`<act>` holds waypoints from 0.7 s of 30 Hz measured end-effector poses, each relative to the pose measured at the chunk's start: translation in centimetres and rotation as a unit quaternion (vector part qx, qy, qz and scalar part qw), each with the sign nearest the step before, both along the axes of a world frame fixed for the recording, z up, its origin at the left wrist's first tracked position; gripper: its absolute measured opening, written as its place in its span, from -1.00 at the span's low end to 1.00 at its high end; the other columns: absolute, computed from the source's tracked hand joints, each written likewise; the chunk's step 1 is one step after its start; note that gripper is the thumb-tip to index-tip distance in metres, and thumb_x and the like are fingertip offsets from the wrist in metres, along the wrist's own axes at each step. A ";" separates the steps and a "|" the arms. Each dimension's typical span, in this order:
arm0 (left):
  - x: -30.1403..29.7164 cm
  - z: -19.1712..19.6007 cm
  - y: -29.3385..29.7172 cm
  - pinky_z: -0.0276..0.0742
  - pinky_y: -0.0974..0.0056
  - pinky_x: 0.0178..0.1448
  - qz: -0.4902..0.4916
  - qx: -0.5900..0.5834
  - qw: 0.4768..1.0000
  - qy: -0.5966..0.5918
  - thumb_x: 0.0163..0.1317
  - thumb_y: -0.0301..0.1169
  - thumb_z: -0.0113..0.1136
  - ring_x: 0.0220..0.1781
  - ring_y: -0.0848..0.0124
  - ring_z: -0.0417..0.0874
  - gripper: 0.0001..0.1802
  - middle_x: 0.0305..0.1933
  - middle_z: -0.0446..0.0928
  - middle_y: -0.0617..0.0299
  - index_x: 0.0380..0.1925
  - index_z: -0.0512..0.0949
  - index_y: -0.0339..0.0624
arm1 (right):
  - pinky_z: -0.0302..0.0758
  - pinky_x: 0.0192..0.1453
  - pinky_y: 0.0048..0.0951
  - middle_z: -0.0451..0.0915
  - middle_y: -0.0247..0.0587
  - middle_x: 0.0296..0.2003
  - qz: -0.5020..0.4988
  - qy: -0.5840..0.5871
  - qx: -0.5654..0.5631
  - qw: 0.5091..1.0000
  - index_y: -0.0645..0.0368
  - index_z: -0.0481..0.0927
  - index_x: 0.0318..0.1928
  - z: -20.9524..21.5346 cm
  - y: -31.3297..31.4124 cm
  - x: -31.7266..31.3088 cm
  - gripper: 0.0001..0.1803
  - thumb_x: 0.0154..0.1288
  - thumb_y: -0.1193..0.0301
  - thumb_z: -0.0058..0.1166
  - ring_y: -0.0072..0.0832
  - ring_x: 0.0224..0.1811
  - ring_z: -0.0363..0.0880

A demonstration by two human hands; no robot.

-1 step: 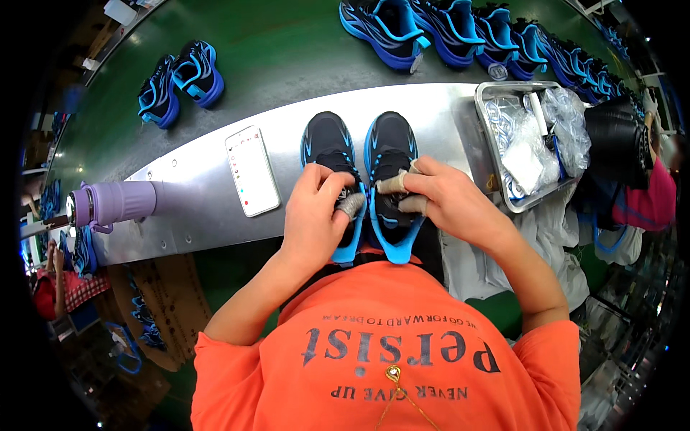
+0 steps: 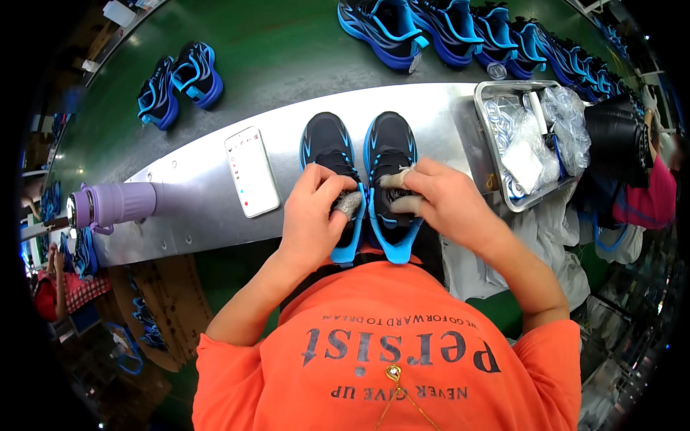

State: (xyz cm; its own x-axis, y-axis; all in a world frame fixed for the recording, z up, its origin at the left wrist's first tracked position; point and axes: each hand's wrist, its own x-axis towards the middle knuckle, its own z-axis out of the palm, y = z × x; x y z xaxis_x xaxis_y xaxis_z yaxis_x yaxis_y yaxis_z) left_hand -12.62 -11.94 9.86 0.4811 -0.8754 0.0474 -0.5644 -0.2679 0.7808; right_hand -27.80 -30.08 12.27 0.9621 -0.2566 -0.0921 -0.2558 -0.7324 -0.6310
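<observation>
Two black sneakers with bright blue trim stand side by side on the metal bench, toes pointing away from me. My left hand (image 2: 314,210) is closed on the left sneaker (image 2: 325,136), its fingers at the tongue and collar opening. One of its fingertips has a grey wrap. On the right sneaker (image 2: 389,136), my right hand (image 2: 447,200) pinches around the tongue and laces, with pale wraps on two fingers. The fingers hide part of both openings. Blue heel tabs of the pair face me, close to my orange shirt (image 2: 388,309).
A white phone (image 2: 253,172) lies left of the sneakers, beyond it a purple tumbler (image 2: 118,202). To the right sits a metal tray (image 2: 496,136) of plastic-wrapped pieces. More sneakers stand on the green surface (image 2: 287,43), one pair (image 2: 198,75) at left and a row (image 2: 460,36) at right.
The fingers of my right hand have shifted slightly over the right sneaker's tongue. My left hand has moved very little, and both sneakers stand in the same place.
</observation>
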 end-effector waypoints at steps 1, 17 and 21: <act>0.6 0.1 0.0 0.45 0.36 -0.22 -0.026 -0.003 0.999 0.040 0.08 -0.66 0.24 -0.27 0.39 0.55 -0.57 -0.16 0.51 0.20 0.01 0.60 -0.17 | 0.50 -0.15 -0.23 0.46 -0.11 -0.25 -0.024 0.030 -0.032 0.999 -0.02 0.65 0.04 0.1 0.3 0.0 -0.57 0.10 0.35 0.35 -0.12 -0.22 0.52; 1.4 1.5 -0.3 0.42 0.38 -0.20 -0.036 0.045 0.998 0.011 0.08 -0.63 0.24 -0.34 0.43 0.44 -0.48 -0.08 0.55 0.19 0.11 0.54 -0.18 | 0.49 -0.20 -0.19 0.50 -0.14 -0.33 0.012 -0.039 0.065 0.997 0.05 0.66 -0.10 -0.9 -1.0 0.3 -0.67 0.14 0.24 0.34 -0.15 -0.24 0.56; 0.3 1.6 -0.4 0.43 0.31 -0.15 0.008 -0.038 0.994 -0.098 0.08 -0.56 0.28 -0.26 0.34 0.46 -0.53 -0.16 0.51 0.18 0.06 0.55 -0.20 | 0.48 -0.18 -0.21 0.48 -0.13 -0.33 0.009 -0.044 0.053 0.998 0.01 0.67 -0.07 -0.8 -0.7 0.1 -0.70 0.16 0.29 0.33 -0.16 -0.22 0.54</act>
